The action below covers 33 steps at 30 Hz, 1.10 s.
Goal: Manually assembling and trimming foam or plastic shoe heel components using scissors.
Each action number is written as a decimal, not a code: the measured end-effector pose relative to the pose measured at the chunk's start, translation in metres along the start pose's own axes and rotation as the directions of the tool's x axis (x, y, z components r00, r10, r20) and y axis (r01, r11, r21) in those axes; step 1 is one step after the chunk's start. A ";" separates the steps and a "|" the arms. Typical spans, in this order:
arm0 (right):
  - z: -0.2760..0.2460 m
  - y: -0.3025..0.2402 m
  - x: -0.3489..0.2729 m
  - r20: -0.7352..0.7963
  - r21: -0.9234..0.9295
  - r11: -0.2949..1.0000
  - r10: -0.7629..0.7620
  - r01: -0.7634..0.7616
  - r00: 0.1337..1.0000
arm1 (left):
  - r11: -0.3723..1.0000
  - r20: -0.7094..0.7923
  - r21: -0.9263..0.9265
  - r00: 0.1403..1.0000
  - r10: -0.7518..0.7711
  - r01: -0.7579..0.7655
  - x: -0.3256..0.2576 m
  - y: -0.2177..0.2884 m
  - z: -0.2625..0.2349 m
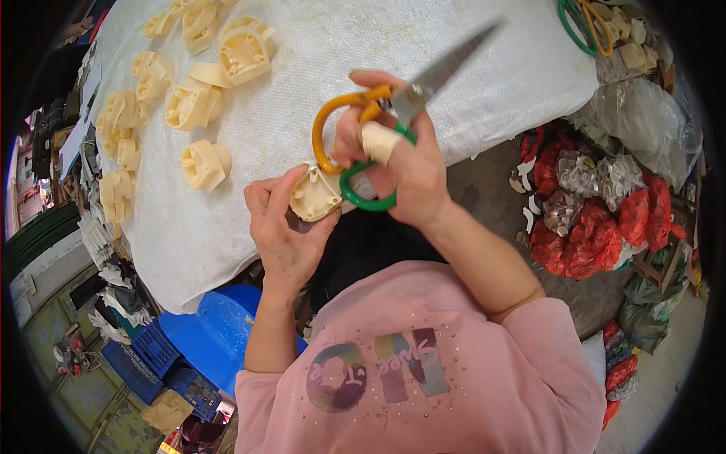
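My left hand [283,234] pinches a cream plastic shell [314,198] by its sides near the table's front edge, its hollow inside facing up. Scissors [452,66] with one orange and one green handle are gripped in my right hand [412,170], just right of the shell. Their blades look closed and point away to the upper right. The handle loops come right up to the shell's edge; whether they touch it I cannot tell. Pale tape wraps one finger of my right hand. To the left, similar cream shells [203,165] lie on the table.
White woven sheeting covers the table [318,45]. Green and orange loops [586,26] lie at its far right corner beside a heap of cream parts. Red plastic bags [594,234] sit on the floor to the right. A blue plastic tub [208,325] stands below the table's left front edge.
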State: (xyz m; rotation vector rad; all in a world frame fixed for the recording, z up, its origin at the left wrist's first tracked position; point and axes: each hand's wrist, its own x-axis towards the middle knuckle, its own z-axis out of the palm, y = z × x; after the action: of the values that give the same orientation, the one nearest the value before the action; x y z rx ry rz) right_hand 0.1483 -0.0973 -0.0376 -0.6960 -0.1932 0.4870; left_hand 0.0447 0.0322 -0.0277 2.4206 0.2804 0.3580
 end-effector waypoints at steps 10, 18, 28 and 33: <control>0.000 -0.004 0.002 -0.005 0.095 0.995 0.044 -0.043 0.999 | 0.998 0.050 0.055 0.999 -0.002 0.000 -0.001 0.000 -0.005; -0.020 -0.077 -0.003 -0.078 -0.367 0.909 -0.243 0.198 0.967 | 0.900 -0.261 -0.394 0.962 0.083 -0.185 -0.023 -0.021 0.005; -0.101 -0.131 0.064 0.311 -0.797 -0.578 -0.139 0.178 0.940 | 0.994 -0.428 -0.029 0.900 0.079 -0.101 -0.074 -0.049 -0.052; -0.088 -0.124 0.059 0.330 -0.521 -0.854 -0.185 0.015 0.926 | 0.838 -0.764 -0.269 0.425 -0.485 0.474 -0.165 -0.126 -0.087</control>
State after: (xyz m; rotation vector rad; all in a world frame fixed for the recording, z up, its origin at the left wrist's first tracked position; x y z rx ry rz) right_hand 0.2742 -0.1999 -0.0228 -3.0047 -0.8635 -0.6732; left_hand -0.1520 0.1302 -0.0748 1.8457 1.3546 1.1902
